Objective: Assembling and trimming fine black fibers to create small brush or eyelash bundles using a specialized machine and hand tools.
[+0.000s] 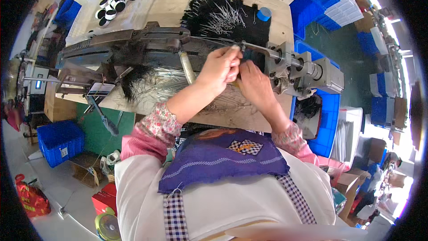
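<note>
My left hand [219, 68] is closed, its thumb and fingertips pinched beside a metal hook-shaped arm [261, 50] of the bench machine. Right next to it, a little lower, my right hand [257, 84] is also closed, with its fingers curled inward. What either hand pinches is hidden or too small to make out. Thin wire [209, 40] runs from the long metal rail [133, 40] on the left toward my left fingertips. Beyond the hands lies a pile of black bristle brushes [223, 13] with twisted wire loop handles.
A round blue cap [264, 14] stands beside the brushes. The machine's spindle block [307, 71] sits on the right. Loose straight wires [167, 85] and black bristles [130, 85] lie left of my forearms. Black-and-white round pieces [110, 14] fill a clear tray. Blue crates [312, 6] stand right.
</note>
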The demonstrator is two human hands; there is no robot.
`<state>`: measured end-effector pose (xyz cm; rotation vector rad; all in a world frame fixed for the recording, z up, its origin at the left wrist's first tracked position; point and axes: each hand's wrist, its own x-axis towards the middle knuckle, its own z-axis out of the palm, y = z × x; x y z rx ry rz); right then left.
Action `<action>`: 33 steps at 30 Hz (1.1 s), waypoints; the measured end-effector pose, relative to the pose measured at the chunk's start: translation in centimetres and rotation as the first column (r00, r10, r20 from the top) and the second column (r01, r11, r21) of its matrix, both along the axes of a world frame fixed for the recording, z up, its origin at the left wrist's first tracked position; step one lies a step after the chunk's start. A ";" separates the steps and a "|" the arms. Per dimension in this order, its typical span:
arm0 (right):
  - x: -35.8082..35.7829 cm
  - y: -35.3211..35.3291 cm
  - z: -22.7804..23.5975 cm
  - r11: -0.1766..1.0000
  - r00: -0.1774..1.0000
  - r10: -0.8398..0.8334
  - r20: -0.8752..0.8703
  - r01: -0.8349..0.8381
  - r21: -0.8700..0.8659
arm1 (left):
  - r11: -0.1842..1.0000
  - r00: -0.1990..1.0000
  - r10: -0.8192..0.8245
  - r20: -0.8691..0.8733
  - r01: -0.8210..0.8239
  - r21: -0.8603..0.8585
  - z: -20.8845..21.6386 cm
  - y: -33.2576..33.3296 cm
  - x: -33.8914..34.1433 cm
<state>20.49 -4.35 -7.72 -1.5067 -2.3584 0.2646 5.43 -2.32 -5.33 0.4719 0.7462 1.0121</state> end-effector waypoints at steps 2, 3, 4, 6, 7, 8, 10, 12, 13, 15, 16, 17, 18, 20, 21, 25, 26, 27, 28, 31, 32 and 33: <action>0.7 -2.0 2.7 0.992 0.990 0.122 0.064 -0.122 0.006 | 0.993 0.993 0.107 -0.049 -0.110 -0.044 0.0 0.1 -0.8; 1.5 -1.6 3.7 0.993 0.992 0.114 0.056 -0.115 0.011 | 0.984 0.982 0.174 -0.066 -0.177 -0.036 0.6 0.4 -0.7; 2.4 -1.5 4.8 0.987 0.988 0.126 0.092 -0.115 -0.111 | 0.969 0.961 0.249 -0.120 -0.247 0.028 0.6 0.2 -0.7; 3.2 -0.2 7.9 0.977 0.976 0.214 0.047 -0.214 -0.018 | 0.936 0.930 0.347 -0.121 -0.337 0.099 0.2 0.1 -0.8; 3.2 1.9 9.5 0.939 0.958 0.287 -0.013 -0.279 0.202 | 0.939 0.930 0.339 -0.144 -0.326 0.105 0.4 0.2 -0.7; 2.7 3.8 10.4 0.940 0.974 0.222 -0.044 -0.202 0.273 | 0.924 0.912 0.378 -0.158 -0.363 0.116 0.6 -0.1 -0.3; 0.8 8.7 9.6 0.907 0.975 0.214 -0.060 -0.175 0.383 | 0.922 0.909 0.382 -0.165 -0.361 0.142 0.4 -0.1 -0.4; -1.9 11.8 7.5 0.931 0.947 0.319 -0.018 -0.310 0.195 | 0.932 0.922 0.351 -0.164 -0.328 0.156 -0.3 0.2 -0.4; -3.2 12.5 7.0 0.916 0.917 0.399 -0.022 -0.400 -0.040 | 0.923 0.918 0.372 -0.137 -0.350 0.158 -0.4 0.3 -0.3; -3.6 12.8 5.6 0.864 0.873 0.472 -0.123 -0.485 -0.134 | 0.924 0.913 0.374 -0.164 -0.351 0.152 -0.2 0.6 -0.1; -3.4 11.4 8.8 0.795 0.893 0.408 -0.190 -0.449 -0.408 | 0.928 0.919 0.365 -0.149 -0.346 0.137 -0.3 0.2 -0.1; -3.3 11.7 8.4 0.789 0.888 0.419 -0.190 -0.460 -0.408 | 0.932 0.925 0.356 -0.131 -0.341 0.121 -0.3 0.0 -0.3; -2.8 11.7 8.2 0.766 0.875 0.381 -0.300 -0.480 -0.428 | 0.933 0.924 0.356 -0.140 -0.343 0.113 -0.1 0.1 -0.3; -2.5 11.2 8.3 0.764 0.871 0.322 -0.371 -0.470 -0.441 | 0.922 0.916 0.382 -0.119 -0.369 0.116 0.1 -0.4 -0.4; -2.5 11.2 8.2 0.762 0.872 0.326 -0.366 -0.471 -0.443 | 0.915 0.912 0.397 -0.103 -0.384 0.126 0.2 -0.4 -0.5; -2.2 11.6 8.3 0.687 0.824 0.212 -0.525 -0.508 -0.520 | 0.899 0.892 0.437 -0.113 -0.430 0.084 1.0 -0.3 -0.2; -2.2 11.8 8.4 0.625 0.805 0.159 -0.571 -0.530 -0.573 | 0.890 0.885 0.455 -0.097 -0.451 0.062 1.0 -0.5 0.0; -2.2 12.1 8.5 0.633 0.802 0.160 -0.576 -0.531 -0.563 | 0.886 0.882 0.463 -0.083 -0.462 0.040 1.0 -0.6 0.0; -2.3 12.5 8.5 0.570 0.806 0.073 -0.588 -0.517 -0.639 | 0.897 0.890 0.441 -0.116 -0.436 0.070 0.5 -0.5 -0.2; -2.5 13.3 8.7 0.474 0.830 -0.020 -0.558 -0.483 -0.736 | 0.916 0.903 0.400 -0.156 -0.388 0.104 0.3 -0.5 0.1; -2.3 13.5 8.6 0.460 0.836 -0.022 -0.548 -0.478 -0.748 | 0.961 0.943 0.270 -0.195 -0.251 0.114 -0.1 -0.7 0.0; -2.1 13.6 8.6 0.446 0.847 -0.022 -0.532 -0.468 -0.763 | 0.961 0.943 0.268 -0.197 -0.250 0.115 -0.1 -0.7 0.3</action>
